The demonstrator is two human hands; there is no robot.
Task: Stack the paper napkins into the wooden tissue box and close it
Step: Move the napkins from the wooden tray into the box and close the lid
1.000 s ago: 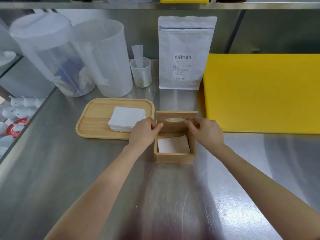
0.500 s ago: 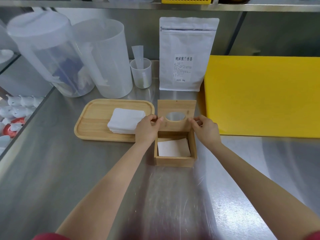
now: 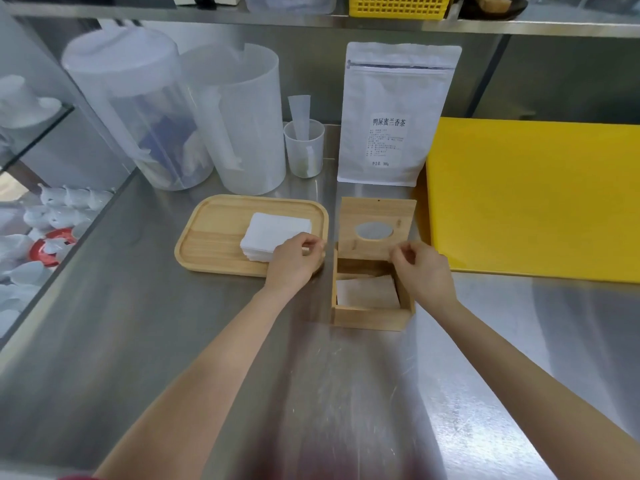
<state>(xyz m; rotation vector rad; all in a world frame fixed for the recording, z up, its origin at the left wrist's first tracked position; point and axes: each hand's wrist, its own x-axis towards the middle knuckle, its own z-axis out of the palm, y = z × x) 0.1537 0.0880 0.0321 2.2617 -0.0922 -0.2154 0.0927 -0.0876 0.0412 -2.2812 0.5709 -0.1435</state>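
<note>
Lid of the wooden tissue box: swung further back since the earlier frames, now standing near upright at the box's far wall, its oval slot facing the camera. Left hand: has left the lid's left corner and shifted over the near right corner of the wooden tray, fingers curled loosely at the edge of the napkin stack; whether the grip pinches a napkin cannot be told. Right hand: remains at the lid's lower right corner, thumb and forefinger pressed together on the wood.

Wooden tissue box: open, on the steel bench about mid-depth, just right of the tray. Contents: at least one white napkin lying flat on the bottom.

Napkin stack: white, squared, on the right half of the tray.

Toward the bench's far edge, left to right: lidded clear pitcher, open translucent container, small measuring cup, white tea pouch with printed label. Yellow cutting board: flat, toward the right edge, just beside the box's lid.
</note>
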